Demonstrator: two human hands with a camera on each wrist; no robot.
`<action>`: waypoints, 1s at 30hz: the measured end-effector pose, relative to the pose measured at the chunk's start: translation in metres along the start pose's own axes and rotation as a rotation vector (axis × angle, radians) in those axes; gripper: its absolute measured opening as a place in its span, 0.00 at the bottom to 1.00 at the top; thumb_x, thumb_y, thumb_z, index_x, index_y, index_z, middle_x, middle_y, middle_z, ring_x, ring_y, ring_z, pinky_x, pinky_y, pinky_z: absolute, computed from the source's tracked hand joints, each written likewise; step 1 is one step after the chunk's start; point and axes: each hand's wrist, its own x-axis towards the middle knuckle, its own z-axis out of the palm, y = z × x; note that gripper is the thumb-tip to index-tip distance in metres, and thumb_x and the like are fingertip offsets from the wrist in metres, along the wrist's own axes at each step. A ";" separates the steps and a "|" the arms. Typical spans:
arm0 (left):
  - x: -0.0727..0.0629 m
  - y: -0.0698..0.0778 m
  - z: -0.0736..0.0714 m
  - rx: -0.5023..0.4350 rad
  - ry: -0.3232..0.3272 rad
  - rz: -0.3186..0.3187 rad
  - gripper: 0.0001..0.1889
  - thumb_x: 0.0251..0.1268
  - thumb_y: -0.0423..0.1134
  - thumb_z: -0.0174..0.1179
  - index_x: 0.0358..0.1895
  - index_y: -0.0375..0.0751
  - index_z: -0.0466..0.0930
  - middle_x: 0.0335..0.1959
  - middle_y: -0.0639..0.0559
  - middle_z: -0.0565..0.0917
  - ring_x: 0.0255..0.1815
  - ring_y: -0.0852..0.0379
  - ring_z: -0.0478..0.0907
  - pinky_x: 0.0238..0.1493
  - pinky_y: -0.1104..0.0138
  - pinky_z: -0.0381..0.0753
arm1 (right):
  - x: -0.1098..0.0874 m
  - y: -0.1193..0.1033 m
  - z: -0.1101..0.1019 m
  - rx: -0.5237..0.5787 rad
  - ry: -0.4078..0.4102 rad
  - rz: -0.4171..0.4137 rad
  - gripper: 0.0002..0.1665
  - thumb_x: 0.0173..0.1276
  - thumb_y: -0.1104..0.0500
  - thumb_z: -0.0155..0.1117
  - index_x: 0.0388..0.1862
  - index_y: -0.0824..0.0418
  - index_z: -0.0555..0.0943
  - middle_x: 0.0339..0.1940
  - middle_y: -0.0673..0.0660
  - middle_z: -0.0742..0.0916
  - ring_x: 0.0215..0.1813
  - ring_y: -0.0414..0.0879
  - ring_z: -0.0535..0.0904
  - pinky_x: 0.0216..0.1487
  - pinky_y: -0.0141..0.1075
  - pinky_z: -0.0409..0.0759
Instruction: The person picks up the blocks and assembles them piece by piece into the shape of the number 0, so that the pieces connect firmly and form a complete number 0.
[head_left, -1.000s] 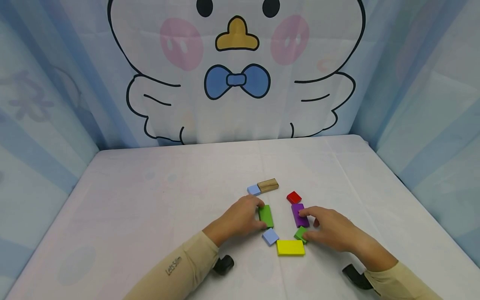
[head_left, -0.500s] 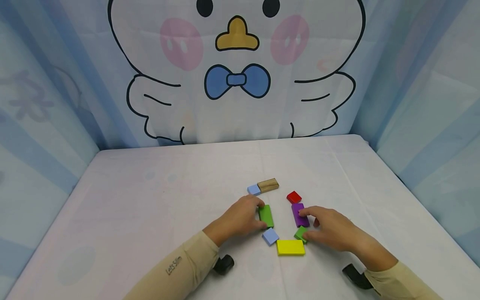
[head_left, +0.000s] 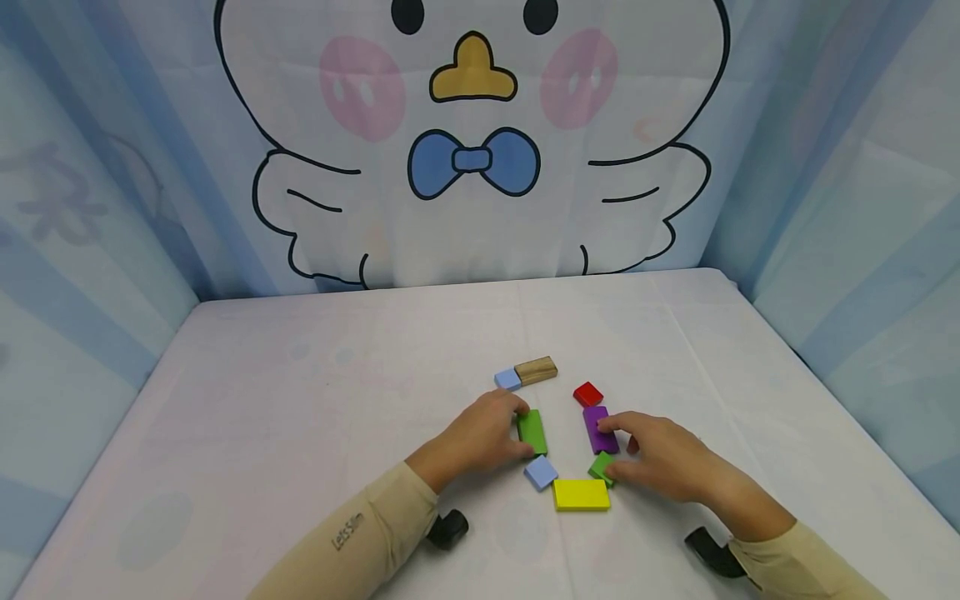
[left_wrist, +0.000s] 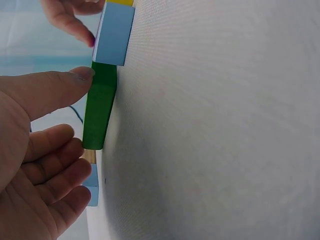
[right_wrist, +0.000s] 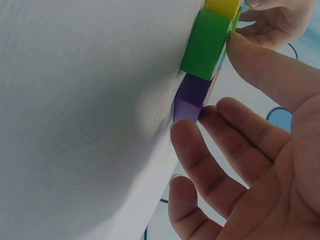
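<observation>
My left hand (head_left: 487,431) lies at the left side of a long green block (head_left: 532,432). Its thumb touches the block's near end, and relaxed fingers are at the far end. A light blue block (head_left: 541,473) sits at a slant just below it. Across the gap, my right hand (head_left: 663,456) has its index fingertip on a purple block (head_left: 600,431) and its thumb on a small green block (head_left: 602,468). In the right wrist view the other fingers spread loosely beside the purple block (right_wrist: 191,97). A yellow block (head_left: 581,496) lies between the light blue and small green ones.
A red block (head_left: 588,394) touches the far end of the purple one. Farther back, a second light blue block (head_left: 507,380) adjoins a wooden block (head_left: 536,371). All lie on a white-covered table (head_left: 360,358), with printed curtains (head_left: 472,225) behind and at both sides.
</observation>
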 end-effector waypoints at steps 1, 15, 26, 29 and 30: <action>0.000 0.000 0.000 0.000 0.000 0.001 0.27 0.59 0.45 0.74 0.59 0.37 0.79 0.54 0.50 0.80 0.52 0.56 0.74 0.59 0.65 0.74 | 0.000 0.000 0.000 -0.002 0.000 0.001 0.33 0.58 0.52 0.77 0.62 0.59 0.80 0.47 0.51 0.83 0.40 0.44 0.75 0.38 0.38 0.77; 0.000 -0.001 0.000 -0.005 -0.004 0.005 0.27 0.59 0.45 0.74 0.59 0.37 0.79 0.53 0.50 0.80 0.53 0.55 0.74 0.60 0.65 0.74 | 0.001 0.000 -0.001 0.006 -0.007 0.007 0.34 0.58 0.51 0.78 0.62 0.59 0.80 0.47 0.51 0.83 0.40 0.45 0.75 0.37 0.38 0.77; 0.000 -0.001 0.001 -0.006 0.000 0.005 0.27 0.59 0.45 0.74 0.59 0.37 0.79 0.53 0.50 0.80 0.52 0.56 0.74 0.59 0.66 0.74 | 0.000 -0.001 -0.001 0.011 -0.001 0.001 0.33 0.58 0.51 0.78 0.61 0.59 0.80 0.46 0.50 0.83 0.40 0.44 0.75 0.37 0.38 0.77; 0.000 -0.001 0.001 -0.007 -0.003 0.003 0.27 0.59 0.45 0.74 0.59 0.38 0.79 0.53 0.50 0.80 0.53 0.56 0.74 0.60 0.65 0.74 | 0.000 -0.001 -0.001 0.011 -0.001 0.001 0.33 0.58 0.51 0.78 0.61 0.59 0.80 0.47 0.50 0.83 0.40 0.45 0.75 0.37 0.38 0.77; 0.000 -0.001 0.001 -0.007 -0.004 0.002 0.27 0.59 0.45 0.74 0.59 0.38 0.79 0.53 0.50 0.80 0.53 0.56 0.74 0.60 0.65 0.74 | 0.000 -0.001 -0.001 0.010 -0.001 0.001 0.33 0.58 0.51 0.78 0.61 0.59 0.80 0.47 0.50 0.83 0.40 0.45 0.75 0.37 0.38 0.77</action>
